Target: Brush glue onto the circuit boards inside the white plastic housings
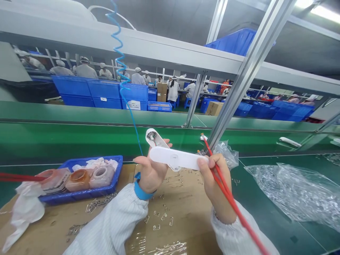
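Observation:
My left hand (pixel 150 173) grips a white plastic housing (pixel 174 158), a long flat piece with a round mark at its middle. Its raised end (pixel 155 139) shows small wires and a metal part inside. My right hand (pixel 216 184) pinches the housing's other end and also holds a red twin cable (pixel 221 180), which runs from above my fingers down past my right sleeve. A blue strap (pixel 142 191) circles my left wrist.
A blue tray (pixel 82 196) holds pinkish wrapped items, and several small metal parts lie on a cardboard mat (pixel 183 209). Clear plastic film (pixel 294 189) lies right. A blue coiled hose (pixel 119 63) hangs ahead. Beyond the green conveyor (pixel 79 141) and aluminium posts, co-workers sit among blue crates.

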`<state>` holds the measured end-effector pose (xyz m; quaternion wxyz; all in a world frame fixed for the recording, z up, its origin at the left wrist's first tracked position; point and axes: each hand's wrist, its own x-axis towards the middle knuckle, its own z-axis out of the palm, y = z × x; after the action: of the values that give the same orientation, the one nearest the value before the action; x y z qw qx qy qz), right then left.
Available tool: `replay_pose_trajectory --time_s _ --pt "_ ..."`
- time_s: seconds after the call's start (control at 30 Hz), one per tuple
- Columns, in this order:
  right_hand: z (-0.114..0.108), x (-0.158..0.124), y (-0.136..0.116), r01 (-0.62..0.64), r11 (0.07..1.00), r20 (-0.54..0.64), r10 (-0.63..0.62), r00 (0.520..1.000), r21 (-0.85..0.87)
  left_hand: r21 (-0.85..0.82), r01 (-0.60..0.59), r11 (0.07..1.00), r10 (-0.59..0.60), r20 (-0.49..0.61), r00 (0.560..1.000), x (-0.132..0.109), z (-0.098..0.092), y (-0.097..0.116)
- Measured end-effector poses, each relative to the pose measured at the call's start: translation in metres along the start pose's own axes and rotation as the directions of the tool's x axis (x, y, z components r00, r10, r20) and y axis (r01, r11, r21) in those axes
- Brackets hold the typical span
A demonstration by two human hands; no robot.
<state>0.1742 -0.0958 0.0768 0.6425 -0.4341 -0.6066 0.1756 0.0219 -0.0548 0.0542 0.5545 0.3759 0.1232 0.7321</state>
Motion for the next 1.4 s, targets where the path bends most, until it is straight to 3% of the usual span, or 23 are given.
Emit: replay_pose_trajectory --time_s 0.17,0.23,0.33,0.43,0.53,0.6,0.67,0.73,0.8,1.0,1.2,1.3,1.4 --pt "-0.005 0.005 -0.001 -0.253 0.957 0.06 0.247 0.967 0.139 -0.034 0.061 0.998 -0.054 0.171 0.984 -0.005 0.004 0.007" --pt "-0.006 0.006 0.0 -0.307 0.946 0.113 0.295 0.949 0.104 -0.026 0.059 0.998 -0.052 0.206 0.977 -0.006 0.007 0.011" --pt "-0.005 0.006 0.0 -0.288 0.956 0.17 0.293 0.941 -0.056 -0.03 0.074 0.997 -0.068 0.163 0.984 -0.009 0.011 0.016" --pt "-0.001 0.003 -0.001 -0.144 0.969 0.129 0.172 0.977 -0.2 -0.048 0.075 0.996 -0.073 0.037 0.997 -0.01 0.015 0.018" --pt "0.003 0.001 0.003 0.099 0.962 0.152 -0.061 0.986 -0.254 -0.062 0.074 0.995 -0.08 -0.091 0.993 -0.009 0.019 0.02" --pt "0.005 0.001 0.008 0.314 0.902 0.201 -0.262 0.944 -0.297 -0.071 0.103 0.992 -0.111 -0.122 0.986 -0.009 0.021 0.022" --pt "0.007 0.001 0.014 0.495 0.8 0.262 -0.425 0.866 -0.338 -0.076 0.13 0.989 -0.139 -0.129 0.982 -0.009 0.023 0.025" --pt "0.008 0.001 0.016 0.59 0.734 0.318 -0.502 0.805 -0.336 -0.069 0.14 0.988 -0.148 -0.137 0.98 -0.01 0.023 0.026" --pt "0.008 0.001 0.017 0.613 0.73 0.324 -0.526 0.786 -0.302 -0.048 0.132 0.99 -0.138 -0.145 0.98 -0.01 0.023 0.025" --pt "0.008 -0.003 0.013 0.555 0.768 0.182 -0.525 0.831 -0.32 0.027 0.117 0.993 -0.11 -0.186 0.976 -0.011 0.023 0.016" --pt "0.005 0.003 0.014 0.383 0.864 0.216 -0.326 0.92 -0.326 0.076 0.163 0.984 -0.149 -0.169 0.974 -0.011 0.026 0.018" --pt "-0.005 0.011 0.015 0.312 0.897 0.226 -0.249 0.942 -0.314 0.139 0.158 0.978 -0.129 -0.197 0.972 -0.01 0.025 0.022" --pt "-0.018 0.02 0.015 0.304 0.921 0.217 -0.254 0.943 -0.243 0.182 0.159 0.97 -0.118 -0.22 0.968 -0.006 0.022 0.027"
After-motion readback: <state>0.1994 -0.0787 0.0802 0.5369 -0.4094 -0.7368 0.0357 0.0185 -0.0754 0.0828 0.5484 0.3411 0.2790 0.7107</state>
